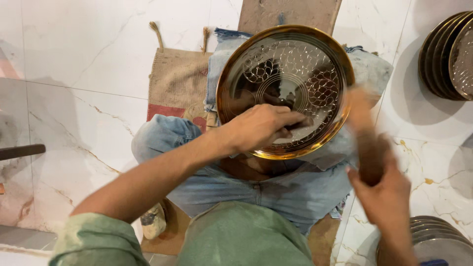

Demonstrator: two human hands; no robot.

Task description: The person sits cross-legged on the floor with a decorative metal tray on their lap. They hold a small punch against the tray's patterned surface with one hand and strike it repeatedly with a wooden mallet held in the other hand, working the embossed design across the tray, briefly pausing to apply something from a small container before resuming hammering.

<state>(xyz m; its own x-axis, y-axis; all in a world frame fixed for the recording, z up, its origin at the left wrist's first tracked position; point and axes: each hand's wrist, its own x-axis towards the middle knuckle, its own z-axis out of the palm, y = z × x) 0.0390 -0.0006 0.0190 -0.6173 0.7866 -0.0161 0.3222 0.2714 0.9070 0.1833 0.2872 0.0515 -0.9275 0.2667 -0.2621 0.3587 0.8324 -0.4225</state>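
A round brass plate [305,47] with engraved petal and scale patterns rests on my lap, over my blue jeans. My left hand [261,129] lies on the plate's near part, fingers closed on a small tool that is mostly hidden. My right hand [382,189] grips a brown wooden mallet [367,148] by its handle; the mallet is blurred with motion and its head is up near the plate's right rim.
A stack of similar metal plates [446,54] leans at the upper right, and another stack [436,236] lies at the lower right. A burlap sack [175,81] and a wooden board [288,14] lie on the white marble floor [79,64] beyond my knees.
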